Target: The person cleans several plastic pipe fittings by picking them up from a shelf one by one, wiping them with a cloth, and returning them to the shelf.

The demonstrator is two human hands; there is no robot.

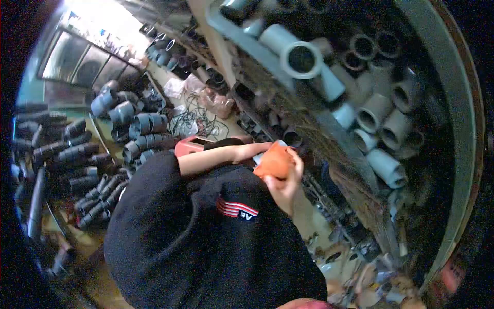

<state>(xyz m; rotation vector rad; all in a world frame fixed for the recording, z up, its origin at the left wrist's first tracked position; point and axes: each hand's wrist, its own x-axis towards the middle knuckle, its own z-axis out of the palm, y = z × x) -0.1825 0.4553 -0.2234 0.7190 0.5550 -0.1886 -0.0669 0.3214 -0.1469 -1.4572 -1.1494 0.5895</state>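
My right hand (289,181) is closed around an orange cloth (275,160), fingers curled over its right side. From the left, my left hand (253,150) reaches to the same spot, and its fingers are partly hidden behind the cloth. A sliver of a light grey piece (258,158), perhaps a pipe fitting, shows between my left hand and the cloth, which covers most of it. Both hands meet in front of my black shirt (206,247).
Grey pipe fittings (381,118) fill a large bin at the right, behind a ragged edge (329,149). Stacked dark fittings (149,123) stand at the left. A tangle of cord (198,121) and clear plastic bags (213,100) lie ahead. A red object (190,147) sits beyond my left forearm.
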